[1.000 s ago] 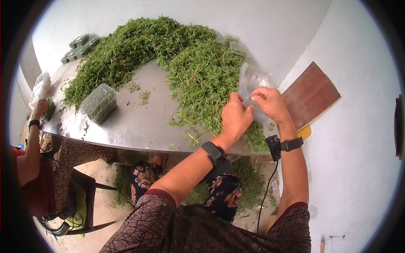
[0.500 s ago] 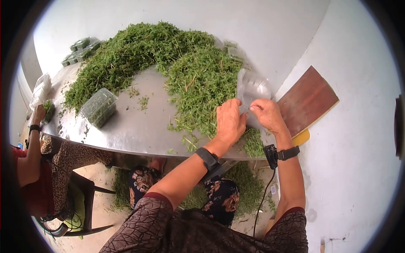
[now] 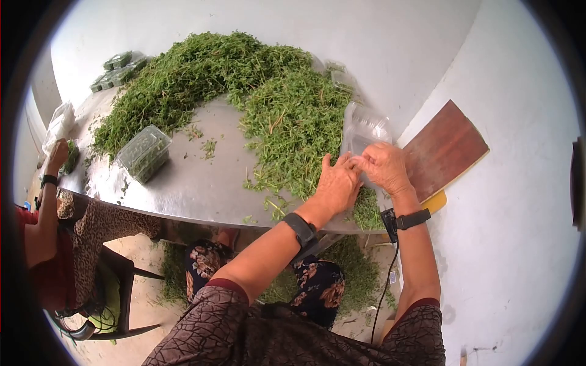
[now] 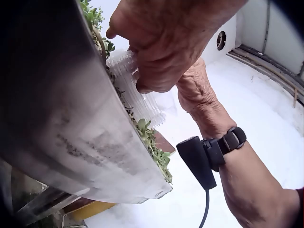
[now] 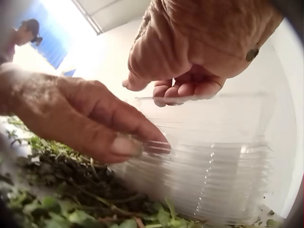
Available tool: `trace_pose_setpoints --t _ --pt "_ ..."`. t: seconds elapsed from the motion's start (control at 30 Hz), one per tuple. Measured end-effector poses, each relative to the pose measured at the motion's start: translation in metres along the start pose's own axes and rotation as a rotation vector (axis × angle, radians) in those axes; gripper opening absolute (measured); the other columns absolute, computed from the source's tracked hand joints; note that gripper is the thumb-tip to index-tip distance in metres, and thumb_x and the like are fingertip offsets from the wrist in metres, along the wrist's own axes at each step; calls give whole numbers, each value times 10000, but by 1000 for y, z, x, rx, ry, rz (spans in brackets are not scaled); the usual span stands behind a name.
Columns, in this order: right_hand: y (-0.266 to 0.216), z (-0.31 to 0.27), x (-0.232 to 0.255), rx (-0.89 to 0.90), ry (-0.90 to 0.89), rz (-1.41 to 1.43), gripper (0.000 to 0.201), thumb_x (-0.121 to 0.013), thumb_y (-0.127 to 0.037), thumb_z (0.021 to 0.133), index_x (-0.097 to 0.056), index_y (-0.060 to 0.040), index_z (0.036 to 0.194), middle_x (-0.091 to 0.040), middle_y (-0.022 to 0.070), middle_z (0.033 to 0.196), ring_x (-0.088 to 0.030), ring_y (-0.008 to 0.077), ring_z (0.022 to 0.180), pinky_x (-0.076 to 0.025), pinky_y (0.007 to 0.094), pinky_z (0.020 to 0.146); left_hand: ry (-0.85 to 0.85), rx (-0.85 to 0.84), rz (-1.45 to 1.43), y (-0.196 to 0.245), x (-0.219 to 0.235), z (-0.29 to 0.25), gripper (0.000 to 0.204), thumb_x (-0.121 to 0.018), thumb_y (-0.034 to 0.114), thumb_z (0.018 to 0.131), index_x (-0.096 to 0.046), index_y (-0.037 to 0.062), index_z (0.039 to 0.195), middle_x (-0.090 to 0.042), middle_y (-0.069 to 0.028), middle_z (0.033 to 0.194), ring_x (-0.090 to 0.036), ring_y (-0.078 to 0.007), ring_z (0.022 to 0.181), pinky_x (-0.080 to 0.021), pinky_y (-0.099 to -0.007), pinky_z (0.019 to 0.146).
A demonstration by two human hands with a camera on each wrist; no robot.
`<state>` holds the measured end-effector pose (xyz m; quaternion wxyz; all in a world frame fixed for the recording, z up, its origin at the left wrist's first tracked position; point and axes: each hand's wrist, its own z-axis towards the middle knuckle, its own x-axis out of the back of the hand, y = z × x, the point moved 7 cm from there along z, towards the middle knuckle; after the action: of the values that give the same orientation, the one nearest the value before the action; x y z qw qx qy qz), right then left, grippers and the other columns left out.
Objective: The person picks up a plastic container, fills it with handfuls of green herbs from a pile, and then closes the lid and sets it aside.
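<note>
A stack of clear plastic boxes (image 3: 368,126) stands at the table's right side, beside the pile of green leafy stems (image 3: 293,116). The ridged rims of the stacked boxes (image 5: 213,180) show in the right wrist view. My left hand (image 3: 337,186) rests its fairly straight fingers against the near side of the stack. Above it, my right hand (image 5: 190,47) curls its fingers at the top box's rim and pinches that edge. In the left wrist view my left hand (image 4: 164,52) partly hides the boxes (image 4: 135,95) and my right hand (image 4: 194,90).
A filled clear box (image 3: 144,154) lies left of centre on the metal table (image 3: 201,183). More filled boxes (image 3: 116,74) sit at the back left. A reddish-brown board (image 3: 445,149) leans at the right. Another person's hand (image 3: 59,154) is at the far left.
My hands parted slightly, then came back together over the stack. My left hand's fingers now spread more, with its thumb raised. The other person's hand shifted a little.
</note>
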<state>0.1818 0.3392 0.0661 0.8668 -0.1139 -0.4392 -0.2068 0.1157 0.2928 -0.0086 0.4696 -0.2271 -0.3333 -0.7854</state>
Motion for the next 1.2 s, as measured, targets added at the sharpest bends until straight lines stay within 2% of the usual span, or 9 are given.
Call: trace_pose_setpoints --t 0.1,0.4,0.5,0.57,0.73,0.83,0.9,1.1,1.2 --pt "0 -4 -5 -6 -60 55 211 -721 -245 730 -627 -58 703 -584 92 643 -577 299 649 -476 391 597 -145 49 31 -8 -10 1 367 -604 167 828 -546 26 1163 -556 -145 1208 -456 -310 1217 -352 -513 947" --pt "-4 -12 3 39 -116 -61 173 -676 -112 667 -603 -40 806 -578 110 797 -568 301 816 -482 412 691 48 -4 8 -3 2 0 430 -611 164 821 -505 41 1219 -551 -133 1230 -490 -271 1165 -369 -418 844" --pt "0 -16 -5 66 -100 -167 147 -659 -91 663 -580 -47 779 -566 109 780 -555 313 786 -477 419 692 -36 -2 60 -1 5 5 411 -611 171 822 -525 53 1206 -562 -110 1223 -495 -247 1158 -367 -429 865" --pt "4 -14 -6 50 -84 -222 123 -650 -86 672 -570 -53 760 -560 105 762 -547 320 766 -473 420 691 -267 26 101 -1 0 9 354 -613 175 821 -568 58 1151 -588 -75 1190 -504 -223 1147 -360 -456 898" --pt "15 3 39 35 254 -347 30 -606 -68 732 -579 -58 742 -579 105 746 -566 315 764 -472 413 671 -204 4 139 -5 -6 12 232 -614 176 823 -608 63 1026 -613 -52 1122 -515 -211 1133 -345 -506 926" --pt "16 16 89 -84 490 -287 39 -613 -60 760 -598 -27 747 -623 110 747 -603 282 722 -484 371 640 -213 7 131 -4 -7 12 191 -613 176 827 -609 65 982 -611 -58 1117 -518 -213 1127 -337 -528 938" --pt "30 14 115 -283 659 70 62 -620 -54 792 -619 5 775 -650 111 736 -624 229 668 -489 316 623 -203 0 130 -4 -9 12 179 -613 179 830 -607 65 968 -609 -61 1119 -520 -213 1124 -333 -538 946" --pt "-33 -5 104 -178 625 199 73 -631 -42 811 -636 27 831 -644 77 727 -579 129 649 -468 265 622 -225 12 95 -4 -4 8 318 -613 174 834 -569 39 1118 -551 -126 1243 -468 -264 1218 -256 -560 1061" --pt "-42 -30 78 -291 627 440 76 -624 -50 830 -637 24 842 -636 48 753 -556 95 680 -452 239 633 -12 -132 -2 1 21 -3 411 -612 143 826 -517 22 1207 -468 -182 1329 -412 -311 1273 -224 -522 1104"
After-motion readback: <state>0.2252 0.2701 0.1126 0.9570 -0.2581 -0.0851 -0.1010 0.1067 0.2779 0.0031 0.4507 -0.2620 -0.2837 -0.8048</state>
